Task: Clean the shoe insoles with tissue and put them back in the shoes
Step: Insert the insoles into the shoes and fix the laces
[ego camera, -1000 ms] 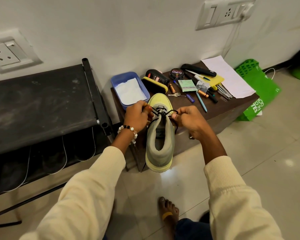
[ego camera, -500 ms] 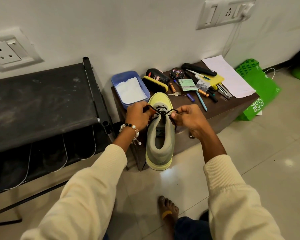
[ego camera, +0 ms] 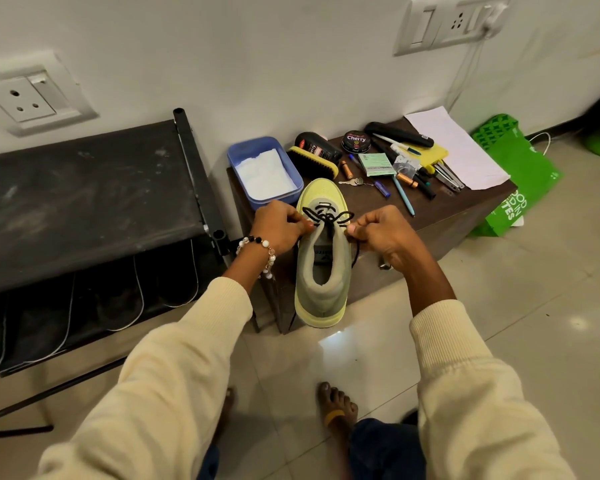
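Thin black laces [ego camera: 327, 216] are pinched by left hand [ego camera: 280, 226] and right hand [ego camera: 381, 233], above the mesh shoe [ego camera: 321, 289] with its foam sole.

Both hands pinch the black laces [ego camera: 327, 216] of a yellow shoe [ego camera: 321, 271] at the counter's [ego camera: 440, 209] front edge: left hand [ego camera: 280, 226], right hand [ego camera: 383, 233].

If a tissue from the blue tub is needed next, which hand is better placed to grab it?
Probably the left hand: it pinches the black laces right beside the blue tub of tissue. The right hand sits across the shoe.
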{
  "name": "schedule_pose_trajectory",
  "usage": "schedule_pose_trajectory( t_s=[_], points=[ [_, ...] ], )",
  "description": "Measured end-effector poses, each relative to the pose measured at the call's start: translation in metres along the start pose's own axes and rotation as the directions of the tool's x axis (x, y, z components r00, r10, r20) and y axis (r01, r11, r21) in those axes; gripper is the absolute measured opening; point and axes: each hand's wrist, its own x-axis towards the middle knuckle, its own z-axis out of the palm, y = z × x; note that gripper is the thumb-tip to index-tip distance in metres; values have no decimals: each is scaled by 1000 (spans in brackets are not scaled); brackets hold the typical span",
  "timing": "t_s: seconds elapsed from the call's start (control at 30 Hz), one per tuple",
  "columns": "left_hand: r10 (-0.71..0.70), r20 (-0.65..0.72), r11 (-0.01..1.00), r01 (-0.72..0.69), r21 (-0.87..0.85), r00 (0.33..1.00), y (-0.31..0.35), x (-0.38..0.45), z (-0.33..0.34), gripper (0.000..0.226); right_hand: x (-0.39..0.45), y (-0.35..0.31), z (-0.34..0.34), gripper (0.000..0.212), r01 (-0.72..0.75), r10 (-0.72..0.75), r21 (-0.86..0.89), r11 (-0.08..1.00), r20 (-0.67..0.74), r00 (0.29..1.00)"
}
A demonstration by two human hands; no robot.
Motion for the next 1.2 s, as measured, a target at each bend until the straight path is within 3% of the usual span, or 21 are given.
schedule_pose_trajectory(
  t_s=[0.17,0.33,0.43,0.6,0.7,0.93,1.2],
  points=[
    [-129,-34,991,130,26,991,-7,6,-7,27,-4,4,-12,16,-61,56,-133,989,-39,998],
    [50,64,999,-51,19,997,4,-1,-3,22,-9,-7,-4,6,108,-98,-142,984,78,992],
    [72,7,996,-73,56,997,6,-2,2,19,-6,-8,-1,6,128,-120,-171,977,56,991],
    [-26,-55,994,32,106,998,1,5,-4,17,-3,-3,-8,12,53,-45,-274,960,35,998],
    [-99,-85,985,109,132,991,-7,10,-11,19,-3,-1,-16,14,-14,-6,-378,926,-51,999],
    [90,39,990,-93,106,995,8,-1,-4,21,-4,-11,-7,12,121,-113,-332,936,45,993],
    [51,15,977,-53,206,999,3,5,3,24,-6,-13,-1,15,125,-113,-404,906,52,992]
  ],
)
